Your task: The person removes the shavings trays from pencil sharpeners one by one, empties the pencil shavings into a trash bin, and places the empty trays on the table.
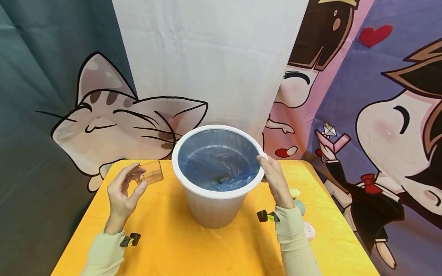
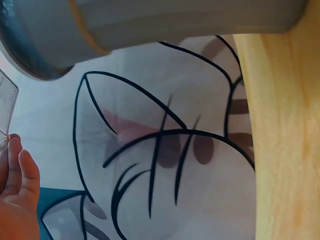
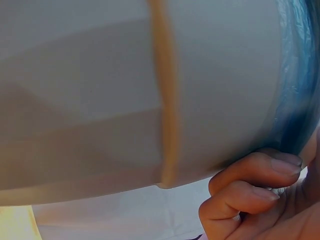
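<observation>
A printed cloth [image 1: 214,57] is hanging across the whole upper part of the head view, showing a cartoon cat at left and cartoon figures at right. Below it, a yellow surface [image 1: 155,237] is filling the lower middle of the frame. A white bucket [image 1: 215,211] is sitting on that surface at the centre of the frame, its mouth facing up. A blue plastic bag [image 1: 238,182] is lining the inside, bunching at the lower right of the mouth; something small and dark is lying in it, too unclear to name. At the right of the bucket, the right hand [image 1: 274,178] is gripping the rim, its fingers clamping it with the thumb on top. At centre left, the left hand [image 1: 122,193] is holding a clear amber box [image 1: 153,173], its fingers and thumb pinching the near side, well apart from the bucket. Beyond the right forearm, at the lower right, a pink thing [image 1: 309,231], a teal thing [image 1: 300,207] and a small yellow thing [image 1: 294,192] are resting on the surface, partly hidden by the arm.
</observation>
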Demonstrator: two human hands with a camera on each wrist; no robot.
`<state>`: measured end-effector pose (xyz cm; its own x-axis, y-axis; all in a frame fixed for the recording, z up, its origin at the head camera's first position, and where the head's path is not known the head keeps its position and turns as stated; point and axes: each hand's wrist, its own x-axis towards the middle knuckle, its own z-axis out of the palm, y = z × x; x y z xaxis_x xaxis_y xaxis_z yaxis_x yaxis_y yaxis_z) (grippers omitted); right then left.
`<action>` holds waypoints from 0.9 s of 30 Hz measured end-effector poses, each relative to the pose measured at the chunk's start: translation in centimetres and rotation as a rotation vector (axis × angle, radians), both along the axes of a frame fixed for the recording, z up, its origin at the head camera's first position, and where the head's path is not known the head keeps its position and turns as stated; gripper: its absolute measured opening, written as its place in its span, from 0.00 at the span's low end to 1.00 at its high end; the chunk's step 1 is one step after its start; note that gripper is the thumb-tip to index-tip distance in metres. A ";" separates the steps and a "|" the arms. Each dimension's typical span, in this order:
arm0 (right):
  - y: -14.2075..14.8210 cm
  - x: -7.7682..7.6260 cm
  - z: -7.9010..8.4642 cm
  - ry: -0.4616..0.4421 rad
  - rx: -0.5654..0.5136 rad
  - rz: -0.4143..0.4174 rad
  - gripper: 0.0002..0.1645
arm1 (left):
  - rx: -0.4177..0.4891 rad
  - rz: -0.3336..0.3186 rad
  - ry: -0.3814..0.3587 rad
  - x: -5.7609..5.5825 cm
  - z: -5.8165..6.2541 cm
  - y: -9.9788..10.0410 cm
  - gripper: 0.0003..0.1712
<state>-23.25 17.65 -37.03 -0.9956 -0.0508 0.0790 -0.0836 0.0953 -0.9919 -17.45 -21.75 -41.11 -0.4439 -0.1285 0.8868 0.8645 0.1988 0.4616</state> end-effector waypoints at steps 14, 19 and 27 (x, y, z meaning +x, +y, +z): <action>0.0 0.0 -0.1 -0.009 0.004 -0.004 0.27 | -0.184 -0.085 -0.283 2.7 -0.4 -0.5 0.32; 0.0 0.1 -0.1 -0.012 0.007 -0.001 0.28 | -0.271 -0.103 -0.296 2.9 -0.9 -0.7 0.35; -0.2 0.2 0.0 -0.024 0.002 -0.016 0.29 | -0.443 -0.111 -0.483 3.5 -3.2 -1.2 0.38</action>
